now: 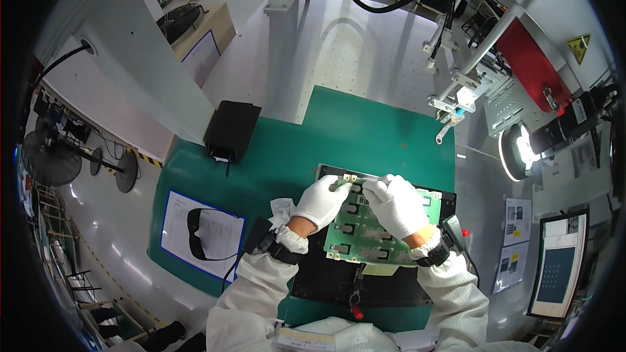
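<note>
A green circuit board panel with rows of dark cut-outs and grey metal parts lies on a black fixture plate in front of me. Both my hands wear white gloves. My left hand is at the panel's far left corner, its thumb and fingers closed on the edge. Over the panel's far middle, my right hand has its fingers pinched together and pointing down. What lies between those fingertips is hidden by the glove. A clamp with a red-tipped handle is at the fixture's near side.
The fixture rests on a green mat. Left on it are a blue-edged sheet with a black strap and a black box. A lit ring lamp, a jointed metal arm and a monitor stand right.
</note>
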Motion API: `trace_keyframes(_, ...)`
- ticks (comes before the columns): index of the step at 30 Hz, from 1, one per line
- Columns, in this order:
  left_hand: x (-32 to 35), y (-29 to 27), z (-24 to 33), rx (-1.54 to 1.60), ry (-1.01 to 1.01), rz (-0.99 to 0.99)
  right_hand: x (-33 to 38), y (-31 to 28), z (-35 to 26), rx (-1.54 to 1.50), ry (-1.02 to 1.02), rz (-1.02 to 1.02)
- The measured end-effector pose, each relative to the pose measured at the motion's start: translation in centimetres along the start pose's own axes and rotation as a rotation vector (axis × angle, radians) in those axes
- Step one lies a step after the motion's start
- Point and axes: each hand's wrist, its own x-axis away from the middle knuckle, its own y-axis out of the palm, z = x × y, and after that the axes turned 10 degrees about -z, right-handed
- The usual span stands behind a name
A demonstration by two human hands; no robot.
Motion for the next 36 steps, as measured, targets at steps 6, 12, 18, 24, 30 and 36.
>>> trace_keyframes(6, 0.5, 0.0, 1.9, -0.061, 0.001, -0.014, -0.2, 0.3, 0.4, 0.06, -0.05, -0.06)
trace_keyframes(12, -1.3, -0.4, 1.2, -0.132, -0.131, -0.045, -1.8, 0.6, 0.3, 0.107, -0.059, -0.193)
trace_keyframes(18, -2.0, -0.1, 1.3, -0.102, -0.128, -0.059, -1.6, 1.6, 1.0, 0.067, 0.031, -0.199)
trace_keyframes(24, -2.3, -0.2, 1.0, -0.092, -0.15, -0.075, -1.7, 1.8, 1.1, 0.042, 0.035, -0.202)
trace_keyframes(30, -2.2, -0.2, 1.4, -0.069, -0.173, -0.085, -1.7, 1.6, 1.1, 0.023, 0.011, -0.207)
trace_keyframes(36, -2.2, -0.3, 1.5, -0.096, -0.158, -0.082, -1.6, 2.1, 1.5, -0.038, 0.076, -0.213)
